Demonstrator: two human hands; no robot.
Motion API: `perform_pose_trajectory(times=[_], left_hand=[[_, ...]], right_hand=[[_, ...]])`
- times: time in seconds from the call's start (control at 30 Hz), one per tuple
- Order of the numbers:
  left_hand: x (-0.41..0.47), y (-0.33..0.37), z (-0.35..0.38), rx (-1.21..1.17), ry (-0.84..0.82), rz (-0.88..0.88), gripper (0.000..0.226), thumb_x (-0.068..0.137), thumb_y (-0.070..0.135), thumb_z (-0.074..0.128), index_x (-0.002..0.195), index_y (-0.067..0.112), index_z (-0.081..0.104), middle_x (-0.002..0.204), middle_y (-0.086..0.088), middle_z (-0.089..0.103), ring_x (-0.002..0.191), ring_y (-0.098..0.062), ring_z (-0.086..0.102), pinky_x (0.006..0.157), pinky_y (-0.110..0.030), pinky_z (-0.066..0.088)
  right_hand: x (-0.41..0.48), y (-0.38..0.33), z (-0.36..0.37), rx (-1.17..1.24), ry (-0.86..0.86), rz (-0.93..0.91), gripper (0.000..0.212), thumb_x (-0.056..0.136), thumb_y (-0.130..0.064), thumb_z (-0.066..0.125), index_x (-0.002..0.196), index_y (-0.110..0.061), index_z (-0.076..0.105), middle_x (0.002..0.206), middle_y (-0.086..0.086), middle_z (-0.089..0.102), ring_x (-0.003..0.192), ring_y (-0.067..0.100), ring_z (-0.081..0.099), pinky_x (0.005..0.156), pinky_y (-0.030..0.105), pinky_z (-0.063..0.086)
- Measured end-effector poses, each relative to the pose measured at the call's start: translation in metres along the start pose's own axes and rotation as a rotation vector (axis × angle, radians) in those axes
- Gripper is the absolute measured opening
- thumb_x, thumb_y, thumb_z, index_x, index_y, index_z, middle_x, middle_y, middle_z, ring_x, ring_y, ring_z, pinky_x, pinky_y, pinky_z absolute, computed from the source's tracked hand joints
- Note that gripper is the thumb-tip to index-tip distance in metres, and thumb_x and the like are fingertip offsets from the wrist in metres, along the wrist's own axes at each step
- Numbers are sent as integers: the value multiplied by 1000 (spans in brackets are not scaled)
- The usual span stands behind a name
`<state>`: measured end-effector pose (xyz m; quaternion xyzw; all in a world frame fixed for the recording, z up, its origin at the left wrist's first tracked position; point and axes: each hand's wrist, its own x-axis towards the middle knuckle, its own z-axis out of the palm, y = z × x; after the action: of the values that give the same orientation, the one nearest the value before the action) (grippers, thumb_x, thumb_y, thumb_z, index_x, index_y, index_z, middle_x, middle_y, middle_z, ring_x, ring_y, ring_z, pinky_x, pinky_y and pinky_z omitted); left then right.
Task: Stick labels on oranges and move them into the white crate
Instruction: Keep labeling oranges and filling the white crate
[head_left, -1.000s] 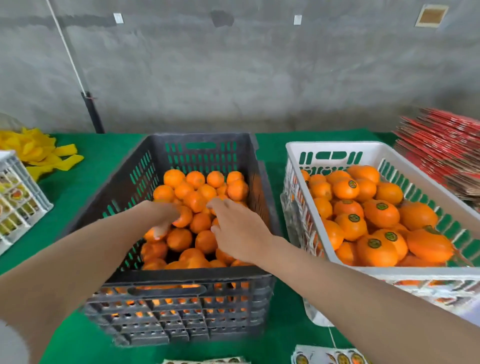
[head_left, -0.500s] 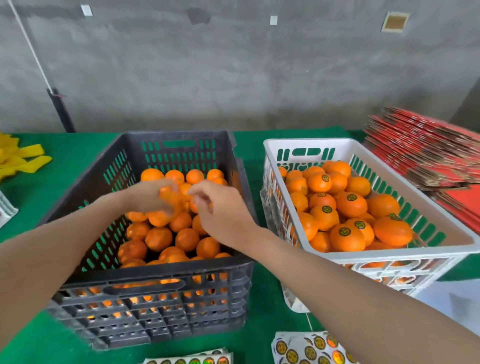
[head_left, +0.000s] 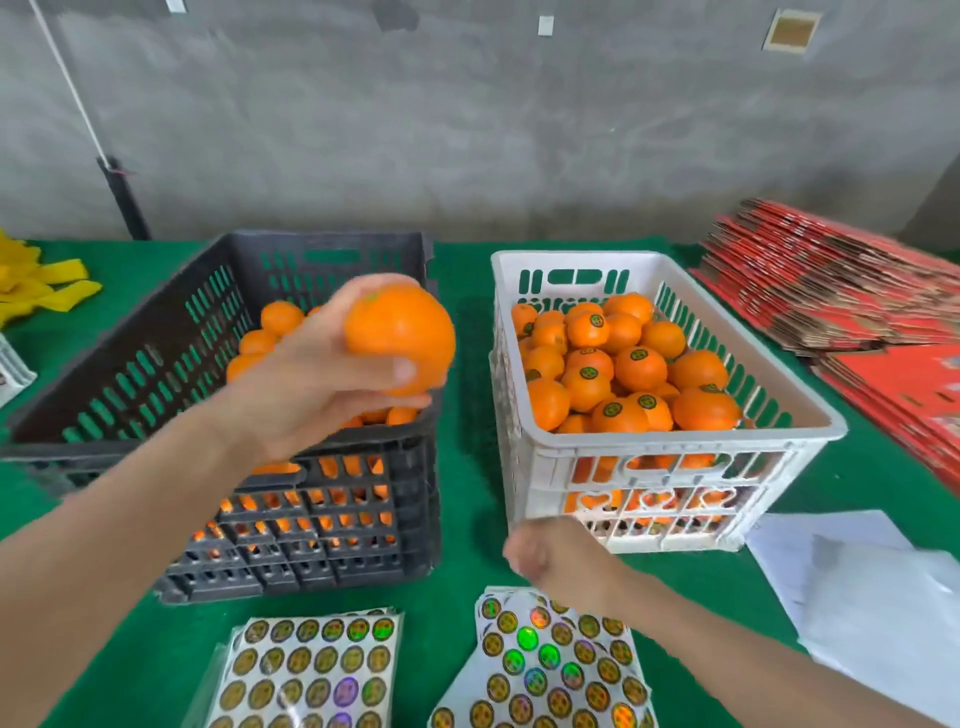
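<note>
Gripping an orange (head_left: 400, 332), left hand (head_left: 311, 387) raised

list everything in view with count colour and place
grey crate: one, dark grey, left side
loose oranges: many, orange, in grey crate
white crate: one, white, right side
labelled oranges: many, orange, heaped in white crate
held orange: one, orange, raised near grey crate
label sheets: two stacks, shiny, near edge
flat cartons: one stack, red, far right
paper sheets: few, white, near right
yellow strips: pile, yellow, far left
table cover: one, green, underneath
left hand: grips held orange
right hand: curled, over right label stack
</note>
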<state>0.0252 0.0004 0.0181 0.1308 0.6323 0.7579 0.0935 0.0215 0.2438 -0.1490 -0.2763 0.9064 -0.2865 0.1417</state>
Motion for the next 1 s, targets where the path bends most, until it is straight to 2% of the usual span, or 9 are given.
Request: perform_pose_trajectory(times=[0.07,0.1,0.2,0.33,0.47,0.57,0.67,0.8,1.0], left_hand=[[-7,-15,22,43,1,-49,82,37,9,91,108,35,62,119,-10,57,91,-28,70,67,-36,59],[-10,-24,33,68,0,-80,76,45,4,86,110,34,61,119,-8,56,92,-26,69,67,-36,59],[-17,-58,56,86,10,-225,79,55,-4,84,123,22,53,119,-10,57,94,-27,68,68,-35,58],[-21,-98,69,66,122,-389,75,56,17,76,126,5,51,118,-17,62,101,-33,65,73,-33,58],[-27,-136,65,13,253,-509,71,58,28,78,121,4,56,114,-15,67,101,-29,67,78,-33,57],[-32,-160,58,-15,310,-540,69,58,30,84,118,10,59,112,-7,69,103,-22,66,88,-31,51],[-32,-175,53,-92,304,-563,68,57,33,86,116,16,57,115,-5,66,108,-23,61,97,-33,44],[-23,-183,55,-139,231,-578,68,60,40,75,121,16,56,112,-7,70,103,-25,65,82,-32,49],[-9,-189,63,-201,186,-615,106,28,43,93,123,13,56,108,-18,70,96,-35,65,87,-44,50]], right_hand=[[-1,25,21,-166,-153,146,28,94,-8,45,116,-5,62,119,11,58,111,20,53,94,23,37],[-1,31,28,-222,-193,160,31,96,-13,44,122,-7,59,117,9,55,116,22,49,97,23,34],[4,32,40,-324,-274,161,24,92,-11,44,106,-1,61,84,4,49,103,23,48,93,29,37],[15,32,48,-399,-242,181,22,87,-7,50,101,-2,65,108,14,61,103,28,56,85,34,49],[16,37,48,-440,-92,162,21,89,-10,51,103,-4,64,110,12,58,104,28,55,84,34,48],[10,43,44,-201,51,144,19,91,-7,48,98,-4,66,108,11,62,98,21,58,84,26,46],[1,43,30,114,94,118,16,89,-3,55,99,-8,65,98,9,64,82,14,55,75,19,42],[-13,42,16,342,96,107,30,86,-3,60,82,-28,44,60,-1,41,52,11,36,48,19,31],[-26,44,22,223,247,51,8,88,-6,60,94,-7,65,87,-10,59,72,-7,47,67,3,34]])
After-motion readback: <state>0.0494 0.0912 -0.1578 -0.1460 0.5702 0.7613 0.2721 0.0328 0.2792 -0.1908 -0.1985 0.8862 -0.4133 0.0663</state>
